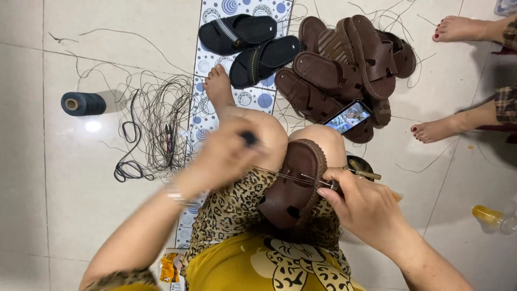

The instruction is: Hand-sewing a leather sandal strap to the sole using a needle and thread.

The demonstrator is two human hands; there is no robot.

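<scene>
Seated person, viewed from above; a brown sandal point(293, 186) rests on the knees, sole edge toward the right hand. The right hand point(362, 207) is closed on a slim metal awl point(323, 182) whose tip meets the sandal's rim, with a taut thread point(280, 173) running from that point toward the left hand. The left hand point(229, 153) is blurred, fisted around a small dark handle point(249, 138); the hands are held apart, one on each side of the sandal. Packages: one small orange and yellow packet point(170, 267) lies on the floor beside the left elbow; one yellow-filled plastic bottle point(493, 217) lies at the right edge. One dark blue thread spool point(82, 103) lies on its side at far left, well apart from a loose tangle of dark thread point(159, 126). Two black sandals point(250, 46) sit on a blue-dotted mat point(215, 116). A heap of brown sandals point(344, 67), roughly five, exact count unclear, lies just beside them, with one phone point(348, 117), screen lit, propped against it. Another person's two bare feet point(449, 78) stand at right.
</scene>
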